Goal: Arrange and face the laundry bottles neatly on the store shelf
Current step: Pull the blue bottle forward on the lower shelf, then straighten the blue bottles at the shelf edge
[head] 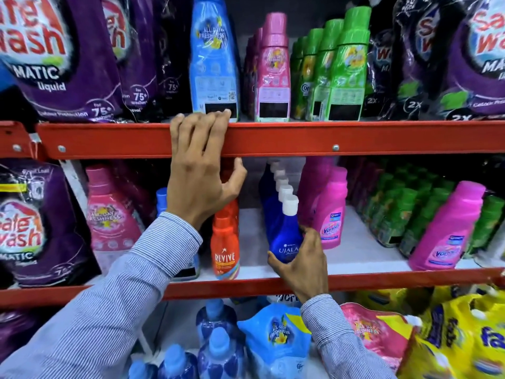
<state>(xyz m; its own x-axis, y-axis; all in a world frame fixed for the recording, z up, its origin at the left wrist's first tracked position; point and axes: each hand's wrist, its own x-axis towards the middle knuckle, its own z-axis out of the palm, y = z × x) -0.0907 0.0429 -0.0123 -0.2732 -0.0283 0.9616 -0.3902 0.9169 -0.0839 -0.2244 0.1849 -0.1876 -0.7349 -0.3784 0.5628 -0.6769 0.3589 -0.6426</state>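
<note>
My right hand [302,265] is wrapped around the base of the front blue Ujala bottle [284,236], first in a leaning row of white-capped blue bottles on the middle shelf. My left hand [200,170] hangs by its fingers over the red rail of the upper shelf [355,138], thumb below the rail. Just right of that wrist an orange Revive bottle [225,250] stands upright at the shelf's front. Pink Vanish bottles [332,214] stand right of the blue row, and another pink Vanish bottle [448,228] leans further right.
The upper shelf carries a tall blue bottle [213,58], pink bottles [273,72], green bottles [347,72] and purple Safe Wash pouches [60,56]. Green bottles [396,214] fill the middle shelf's right. Blue bottles [218,340] and refill pouches sit on the bottom shelf.
</note>
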